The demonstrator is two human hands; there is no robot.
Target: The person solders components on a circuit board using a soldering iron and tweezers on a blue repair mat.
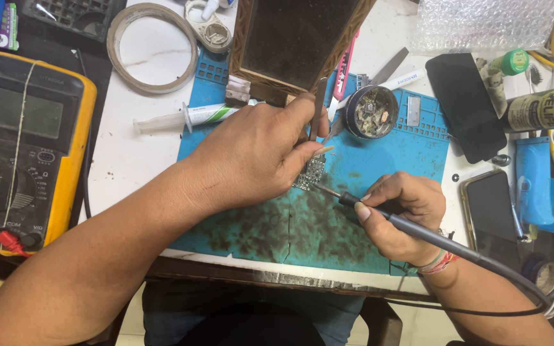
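Note:
My left hand (261, 154) reaches in from the lower left and grips metal tweezers (317, 109), their tips pointing down at a small circuit board (311, 174). The board lies on a blue work mat (354, 160) stained dark with residue. My right hand (402, 214) holds a dark soldering iron (379, 211) like a pen, its thin tip touching the board's lower right edge. The iron's cable trails off to the lower right.
A yellow multimeter (24, 138) lies at the left, with a tape ring (154, 46) and a syringe (187, 116) beside it. A round tin of parts (371, 112), a framed dark panel (293, 38), two phones (466, 106) (490, 208) and bubble wrap (482, 22) sit behind and right.

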